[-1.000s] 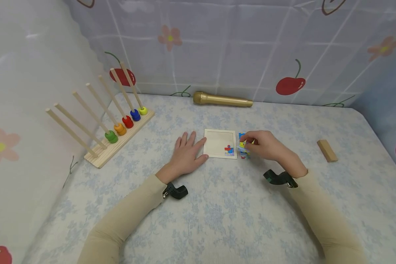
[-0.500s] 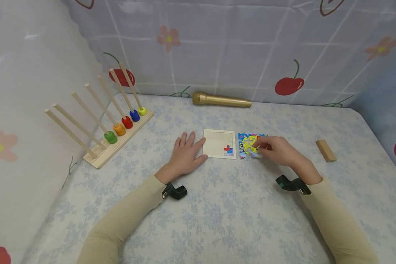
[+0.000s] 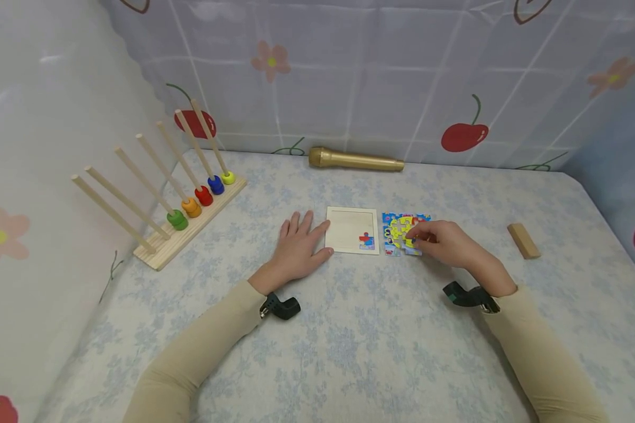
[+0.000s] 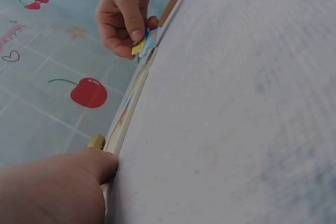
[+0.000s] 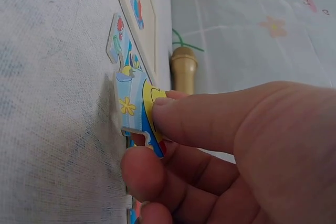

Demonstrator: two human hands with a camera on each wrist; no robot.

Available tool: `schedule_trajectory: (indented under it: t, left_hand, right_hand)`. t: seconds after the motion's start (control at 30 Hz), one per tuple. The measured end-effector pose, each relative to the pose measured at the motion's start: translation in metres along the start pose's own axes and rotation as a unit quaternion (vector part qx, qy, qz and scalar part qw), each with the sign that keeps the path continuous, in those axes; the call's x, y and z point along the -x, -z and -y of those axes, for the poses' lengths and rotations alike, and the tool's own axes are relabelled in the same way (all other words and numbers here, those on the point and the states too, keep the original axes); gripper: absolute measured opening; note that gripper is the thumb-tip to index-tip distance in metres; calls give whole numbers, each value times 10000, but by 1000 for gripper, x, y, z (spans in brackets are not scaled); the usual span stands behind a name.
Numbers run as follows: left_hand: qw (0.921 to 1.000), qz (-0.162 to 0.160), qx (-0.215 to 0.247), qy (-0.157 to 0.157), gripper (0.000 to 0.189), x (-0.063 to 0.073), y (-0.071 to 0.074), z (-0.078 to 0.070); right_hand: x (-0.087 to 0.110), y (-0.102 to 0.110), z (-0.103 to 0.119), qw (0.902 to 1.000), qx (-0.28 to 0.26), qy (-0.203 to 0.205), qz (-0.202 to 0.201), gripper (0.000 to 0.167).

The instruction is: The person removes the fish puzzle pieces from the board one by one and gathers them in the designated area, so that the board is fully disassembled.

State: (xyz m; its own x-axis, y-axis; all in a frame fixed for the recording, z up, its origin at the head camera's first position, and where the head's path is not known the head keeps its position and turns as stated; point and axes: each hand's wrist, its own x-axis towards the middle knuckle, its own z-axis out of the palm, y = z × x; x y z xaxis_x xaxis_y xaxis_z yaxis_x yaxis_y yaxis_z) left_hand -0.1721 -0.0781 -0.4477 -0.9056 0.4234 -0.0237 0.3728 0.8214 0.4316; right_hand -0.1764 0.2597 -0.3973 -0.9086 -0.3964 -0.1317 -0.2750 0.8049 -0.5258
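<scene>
My left hand [image 3: 296, 251] lies flat with fingers spread, its index finger and thumb at the left edge of a shallow square wooden puzzle tray [image 3: 344, 229]. One red-and-blue jigsaw piece [image 3: 367, 242] sits in the tray's lower right corner. To the right of the tray, several colourful jigsaw pieces [image 3: 394, 220] are laid out close together, showing a yellow figure on blue. My right hand [image 3: 445, 242] pinches a jigsaw piece [image 5: 128, 100] with a yellow starfish, thumb on its printed face. In the right wrist view that piece is tilted, and the fingers hide part of it.
A gold toy microphone [image 3: 357, 160] lies along the back of the table. A wooden peg stand [image 3: 190, 226] with coloured rings is at the left, its tall pegs upright. On the far right is a small wooden block [image 3: 524, 241].
My right hand has moved right, from the left side of the loose pieces to their lower right, uncovering more of them. My left hand and the tray have stayed put.
</scene>
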Motion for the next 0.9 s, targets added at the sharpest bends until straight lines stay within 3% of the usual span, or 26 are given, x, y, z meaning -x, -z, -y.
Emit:
schedule_trajectory:
  t: [0.47, 0.9]
  left_hand:
    - [10000, -24, -67, -15, 63, -1, -1, 1]
    - [10000, 38, -42, -5, 63, -1, -4, 1]
  right_hand:
    - [-2, -4, -6, 9998, -129, -65, 146, 21]
    - [0, -10, -8, 9999, 69, -91, -19, 24]
